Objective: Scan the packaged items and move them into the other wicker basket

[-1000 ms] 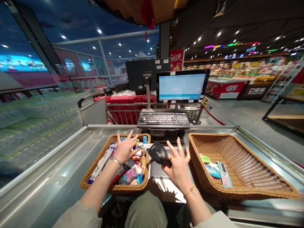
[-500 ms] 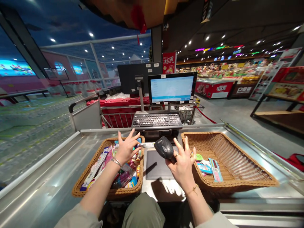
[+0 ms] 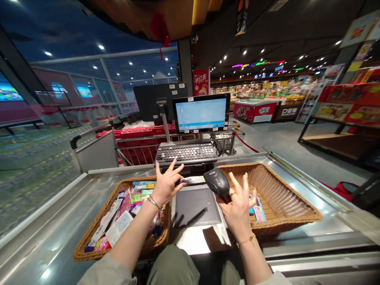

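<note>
Scanner point(image 3: 216, 181) handle mostly hidden by right hand point(image 3: 237, 209).

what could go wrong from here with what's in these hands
The left hand seems to pinch the slim package only at one end, so it might slip.
The right hand holds the black scanner with several fingers spread off it, so a bump could loosen it.
The scanner and package look close together, so they might knock each other, though this single view can't settle the gap.
</note>
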A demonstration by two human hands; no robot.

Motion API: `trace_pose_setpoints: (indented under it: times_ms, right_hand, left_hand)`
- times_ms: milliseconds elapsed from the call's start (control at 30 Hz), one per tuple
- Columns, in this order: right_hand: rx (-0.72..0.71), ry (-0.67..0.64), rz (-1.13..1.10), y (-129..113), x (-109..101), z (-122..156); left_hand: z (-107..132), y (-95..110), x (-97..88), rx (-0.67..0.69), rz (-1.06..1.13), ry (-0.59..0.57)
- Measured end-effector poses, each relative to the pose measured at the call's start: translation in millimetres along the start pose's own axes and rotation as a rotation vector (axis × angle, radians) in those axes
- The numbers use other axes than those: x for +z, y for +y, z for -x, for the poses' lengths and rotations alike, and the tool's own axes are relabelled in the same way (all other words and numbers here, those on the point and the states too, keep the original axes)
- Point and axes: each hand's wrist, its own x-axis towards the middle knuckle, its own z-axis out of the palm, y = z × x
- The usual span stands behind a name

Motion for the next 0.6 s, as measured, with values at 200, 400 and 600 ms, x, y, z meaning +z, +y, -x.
trace_pose_setpoints:
  times_ms: [200,400,600]
  right_hand:
    - [0.125,0.073,0.019,14.2,-9.9,-0.2]
    - [0.202,0.142,0.011,23.5,-16.3,-2.2]
    - [0.275,0.156,0.018,35.8,-20.0,-0.3]
  left_hand:
    - [-15.2,16.2,9.9,0.034,0.043,0.044]
    - [-28.7,30.2,20.8,0.043,0.058,0.036]
    - [-44.8,47.3,33.6,0.061,0.065,0.014]
